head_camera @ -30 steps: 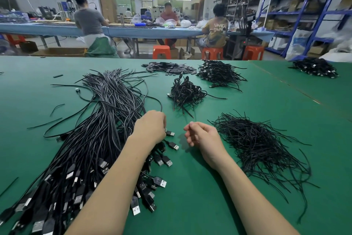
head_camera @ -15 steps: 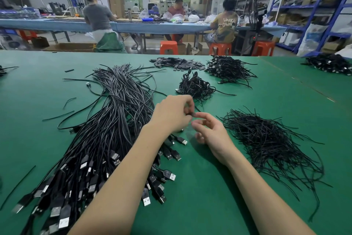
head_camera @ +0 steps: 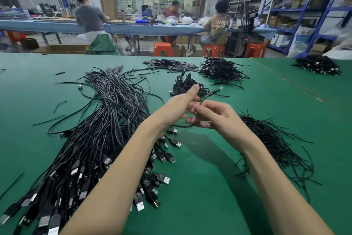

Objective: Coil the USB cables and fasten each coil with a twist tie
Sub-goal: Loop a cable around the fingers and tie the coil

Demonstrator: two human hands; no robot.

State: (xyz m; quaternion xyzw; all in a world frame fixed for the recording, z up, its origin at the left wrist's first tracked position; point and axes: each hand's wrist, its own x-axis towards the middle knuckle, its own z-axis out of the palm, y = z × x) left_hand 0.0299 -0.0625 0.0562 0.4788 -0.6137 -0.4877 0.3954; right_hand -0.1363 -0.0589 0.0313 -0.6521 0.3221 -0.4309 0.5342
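**Black cables on a green bench**

My left hand (head_camera: 179,107) and right hand (head_camera: 215,118) work a black cable (head_camera: 210,95) tipped with a silver plug. Under my arms the table (head_camera: 209,187) is solid dark green. The big bundle of USB cables (head_camera: 91,135) runs black to grey, its connectors black with silver ends and some white labels. The twist ties (head_camera: 274,143) are black, as are the finished coils (head_camera: 221,71). Beyond, the stools (head_camera: 162,49) are orange, the shelving (head_camera: 312,12) blue, and the far bench (head_camera: 152,28) pale blue.
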